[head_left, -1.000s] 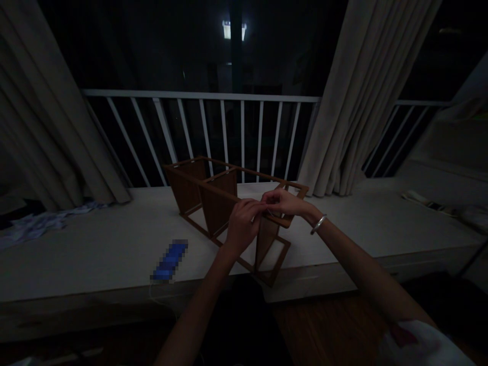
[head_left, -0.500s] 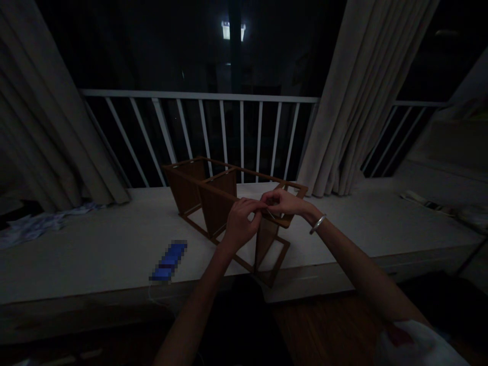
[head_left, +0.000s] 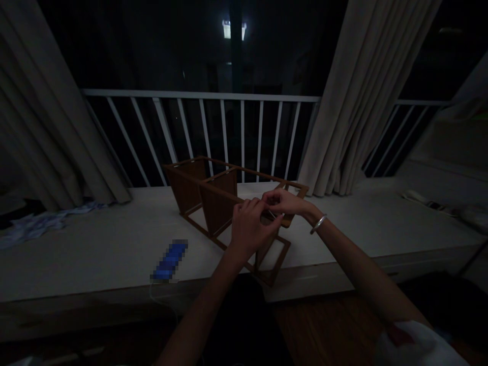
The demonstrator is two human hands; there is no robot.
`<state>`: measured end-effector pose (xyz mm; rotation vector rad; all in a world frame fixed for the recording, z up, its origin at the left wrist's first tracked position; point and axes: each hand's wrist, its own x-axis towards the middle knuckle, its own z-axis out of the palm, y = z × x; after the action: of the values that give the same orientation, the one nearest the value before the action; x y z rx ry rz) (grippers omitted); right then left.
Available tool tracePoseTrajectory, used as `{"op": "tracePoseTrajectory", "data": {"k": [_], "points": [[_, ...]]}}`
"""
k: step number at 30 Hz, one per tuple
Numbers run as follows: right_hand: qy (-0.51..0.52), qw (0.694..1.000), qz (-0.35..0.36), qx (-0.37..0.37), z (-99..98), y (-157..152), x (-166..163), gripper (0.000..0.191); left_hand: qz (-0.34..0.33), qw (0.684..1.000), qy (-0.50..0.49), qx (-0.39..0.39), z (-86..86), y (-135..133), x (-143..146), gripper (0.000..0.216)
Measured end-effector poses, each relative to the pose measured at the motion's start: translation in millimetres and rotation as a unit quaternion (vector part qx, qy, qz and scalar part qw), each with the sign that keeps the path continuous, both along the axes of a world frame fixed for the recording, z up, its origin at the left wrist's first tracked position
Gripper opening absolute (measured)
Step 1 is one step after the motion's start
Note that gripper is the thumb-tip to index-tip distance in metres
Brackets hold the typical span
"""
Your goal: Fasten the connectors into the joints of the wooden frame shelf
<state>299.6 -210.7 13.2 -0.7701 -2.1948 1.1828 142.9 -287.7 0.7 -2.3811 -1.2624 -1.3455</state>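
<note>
Two bare hands meet over the near end of a brown wooden rack frame (head_left: 213,198) that lies on its side on a pale ledge (head_left: 95,249), its near corner reaching the ledge's front edge. Closest to the camera, the left hand (head_left: 249,229) has its fingers curled together, fingertips pressed to the frame's upper rail beside the right hand (head_left: 284,202), which wears a silver bangle (head_left: 318,223) and seems to pinch something thin and pale against the same rail; both hands are closed on that one spot, though what sits between the fingertips is too small and dim to name. As a judgement, the work in hand is fastening or fitting a small piece at this joint of the frame, and the next move would call for steady fingertip pressure with the frame kept from sliding off the front edge. Left of the hands, near the front edge, lies a blue object (head_left: 170,261) that is blurred out, with a thin cord trailing below it. Farther left, crumpled paper or cloth (head_left: 46,221) sits at the ledge's back edge. Beyond the frame stands a white railing (head_left: 224,127) flanked by pale curtains (head_left: 354,101); everything behind it is dark save one small light (head_left: 234,29).
</note>
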Motion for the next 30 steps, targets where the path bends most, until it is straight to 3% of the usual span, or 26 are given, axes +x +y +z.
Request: {"op": "tracePoseTrajectory", "data": {"k": [6, 14, 30], "points": [[-0.012, 0.999, -0.004, 0.035, -1.5, 2.3, 0.8, 0.017, 0.001, 1.000, -0.007, 0.008, -2.5, -3.3, -0.2, 0.017], [-0.024, 0.998, -0.016, 0.063, 2.1, -1.3, -2.0, 0.025, -0.052, 0.998, -0.032, 0.013, -10.3, 2.1, -13.3, 0.024], [-0.027, 0.999, 0.004, 0.040, 5.7, -2.9, -1.1, 0.027, -0.075, 0.997, -0.030, 0.014, -13.1, 10.1, -23.0, 0.028]]}}
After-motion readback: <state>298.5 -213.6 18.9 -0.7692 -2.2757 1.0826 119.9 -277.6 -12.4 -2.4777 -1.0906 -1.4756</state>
